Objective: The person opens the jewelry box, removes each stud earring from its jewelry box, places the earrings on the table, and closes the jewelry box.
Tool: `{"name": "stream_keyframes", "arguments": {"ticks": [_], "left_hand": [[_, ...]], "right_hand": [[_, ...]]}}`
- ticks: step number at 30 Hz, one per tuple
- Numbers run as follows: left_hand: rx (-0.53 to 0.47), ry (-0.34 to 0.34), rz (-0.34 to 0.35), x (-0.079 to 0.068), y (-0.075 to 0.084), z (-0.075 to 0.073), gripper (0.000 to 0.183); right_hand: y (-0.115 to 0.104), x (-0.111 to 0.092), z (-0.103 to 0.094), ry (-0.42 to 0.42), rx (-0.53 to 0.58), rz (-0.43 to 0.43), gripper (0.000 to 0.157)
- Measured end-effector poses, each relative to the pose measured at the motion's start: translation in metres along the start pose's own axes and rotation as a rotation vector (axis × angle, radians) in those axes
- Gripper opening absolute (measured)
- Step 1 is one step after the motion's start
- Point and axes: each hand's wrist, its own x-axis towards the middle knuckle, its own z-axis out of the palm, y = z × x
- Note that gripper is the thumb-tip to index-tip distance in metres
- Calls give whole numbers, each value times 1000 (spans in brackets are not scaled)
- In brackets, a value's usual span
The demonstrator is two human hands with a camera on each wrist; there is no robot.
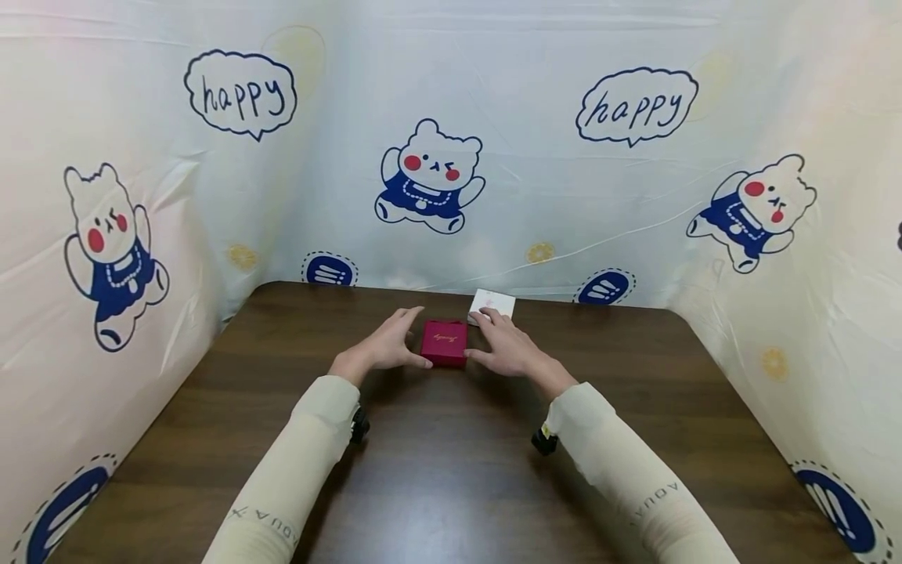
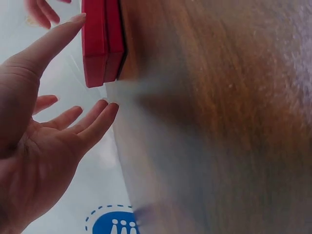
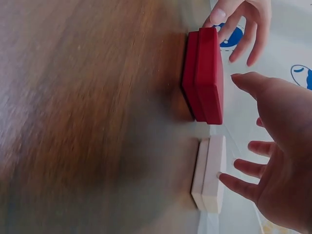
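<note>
A small red lidded box (image 1: 445, 345) with gold lettering on its top lies on the brown table between the two hands. My left hand (image 1: 384, 343) is at its left side, fingers spread, with the thumb tip close to the near left corner. On the other side my right hand (image 1: 509, 345) hovers with fingers apart, its thumb near the box's right edge. Behind the right fingers stands a white box (image 1: 502, 301), partly covered by them in the head view. In the right wrist view the white lidded box (image 3: 209, 175) sits beside the red box (image 3: 202, 75).
The wooden table (image 1: 437, 470) reaches back to a pale cloth curtain (image 1: 521, 211) printed with cartoon bears and "happy" bubbles. The curtain also hangs along the left and right sides. Dark wrist cameras (image 1: 360, 424) sit under both cuffs.
</note>
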Motion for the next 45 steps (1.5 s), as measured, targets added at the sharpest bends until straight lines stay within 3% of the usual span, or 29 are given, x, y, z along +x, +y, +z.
{"name": "stream_keyframes", "arguments": {"ticks": [15, 24, 35, 45], "left_hand": [[36, -20, -19, 5, 1, 9, 111], [79, -50, 5, 12, 4, 12, 107], [94, -56, 25, 17, 4, 11, 104], [84, -72, 32, 14, 1, 11, 97]], "right_hand": [[-11, 17, 10, -73, 19, -17, 89], [-11, 26, 20, -114, 46, -25, 93], [-12, 33, 21, -111, 93, -12, 88], [-7, 33, 23, -96, 117, -52, 86]]}}
